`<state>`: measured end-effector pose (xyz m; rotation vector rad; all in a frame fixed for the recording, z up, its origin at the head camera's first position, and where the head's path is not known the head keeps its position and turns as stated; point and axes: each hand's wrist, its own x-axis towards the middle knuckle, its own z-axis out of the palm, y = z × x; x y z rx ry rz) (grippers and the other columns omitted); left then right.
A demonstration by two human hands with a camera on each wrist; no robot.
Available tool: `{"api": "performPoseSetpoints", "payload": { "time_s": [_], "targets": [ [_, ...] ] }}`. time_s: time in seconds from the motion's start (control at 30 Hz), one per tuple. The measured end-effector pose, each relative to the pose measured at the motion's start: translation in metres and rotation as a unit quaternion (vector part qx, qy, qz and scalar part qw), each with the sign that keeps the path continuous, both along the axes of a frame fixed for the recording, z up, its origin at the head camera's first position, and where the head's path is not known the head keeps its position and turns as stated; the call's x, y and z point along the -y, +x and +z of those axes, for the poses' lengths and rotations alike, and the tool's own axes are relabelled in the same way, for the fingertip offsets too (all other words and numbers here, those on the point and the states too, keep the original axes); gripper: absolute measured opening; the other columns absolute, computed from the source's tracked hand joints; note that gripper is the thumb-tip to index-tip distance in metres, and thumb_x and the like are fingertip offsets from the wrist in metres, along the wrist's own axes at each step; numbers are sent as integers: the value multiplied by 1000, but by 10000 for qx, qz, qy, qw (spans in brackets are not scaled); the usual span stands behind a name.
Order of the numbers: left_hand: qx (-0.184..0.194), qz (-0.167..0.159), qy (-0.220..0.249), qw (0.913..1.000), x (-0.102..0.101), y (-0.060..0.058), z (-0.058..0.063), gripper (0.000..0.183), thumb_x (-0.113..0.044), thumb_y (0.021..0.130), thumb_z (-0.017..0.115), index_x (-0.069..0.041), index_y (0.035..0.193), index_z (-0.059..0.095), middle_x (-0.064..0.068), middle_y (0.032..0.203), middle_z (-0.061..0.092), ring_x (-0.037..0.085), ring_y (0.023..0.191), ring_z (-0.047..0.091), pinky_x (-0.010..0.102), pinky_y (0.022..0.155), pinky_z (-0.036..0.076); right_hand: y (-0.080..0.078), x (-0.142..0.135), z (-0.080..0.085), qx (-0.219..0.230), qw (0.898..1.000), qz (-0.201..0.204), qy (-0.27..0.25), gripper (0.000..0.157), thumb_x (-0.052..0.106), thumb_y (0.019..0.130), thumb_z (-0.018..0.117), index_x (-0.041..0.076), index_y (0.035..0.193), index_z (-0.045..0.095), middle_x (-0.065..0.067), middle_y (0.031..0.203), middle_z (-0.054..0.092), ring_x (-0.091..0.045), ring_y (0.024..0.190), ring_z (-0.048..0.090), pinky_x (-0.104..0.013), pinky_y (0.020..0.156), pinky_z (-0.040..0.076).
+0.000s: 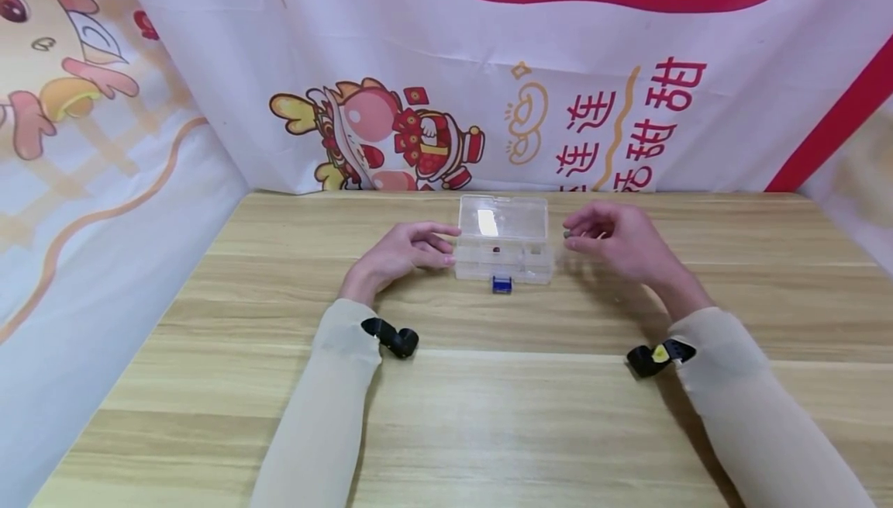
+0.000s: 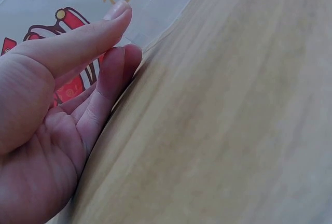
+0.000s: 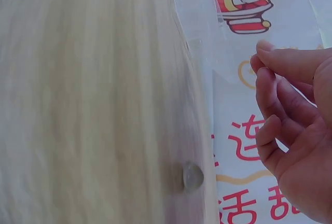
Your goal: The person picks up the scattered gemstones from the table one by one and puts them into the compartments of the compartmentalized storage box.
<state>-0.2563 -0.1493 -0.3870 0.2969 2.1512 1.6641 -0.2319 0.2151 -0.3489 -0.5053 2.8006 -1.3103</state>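
Note:
A clear plastic box (image 1: 470, 268) with compartments stands on the wooden table, its lid (image 1: 519, 215) raised at the back and a blue latch (image 1: 501, 285) in front. Inside it lies a small dark red piece (image 1: 496, 250). My left hand (image 1: 406, 250) has its fingertips at the box's left side, fingers mostly straight. Just off the right side, my right hand (image 1: 624, 240) pinches a small grey-green piece (image 1: 567, 234) between thumb and fingers; the fingers hide it in the right wrist view. There, a clear round bead (image 3: 193, 177) shows on the table, below the hand.
The wooden table (image 1: 502, 415) reaches back to a printed cloth (image 1: 558, 43) that hangs right behind the box. Another cloth side (image 1: 91, 205) runs along the left edge. Black wrist cameras sit on both sleeves.

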Motion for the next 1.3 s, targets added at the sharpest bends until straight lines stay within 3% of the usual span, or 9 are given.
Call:
{"api": "performPoseSetpoints", "payload": {
  "time_s": [0.7, 1.3],
  "targets": [
    [-27, -28, 3, 10000, 0, -1, 0, 50, -5, 95, 78, -15, 142, 67, 12, 120, 70, 14, 100, 75, 25, 90, 61, 10, 35, 13, -2, 9999, 126, -15, 18, 18, 97, 79, 11, 114, 78, -9, 107, 78, -20, 84, 67, -24, 68, 55],
    [-42, -25, 35, 10000, 0, 1, 1, 50, -3, 95, 77, -14, 143, 67, 13, 120, 70, 14, 99, 76, 25, 89, 62, 16, 63, 9, 167, 9998, 15, 71, 18, 15, 98, 78, 10, 115, 79, -7, 106, 79, -23, 83, 69, -26, 65, 57]
  ]
}}
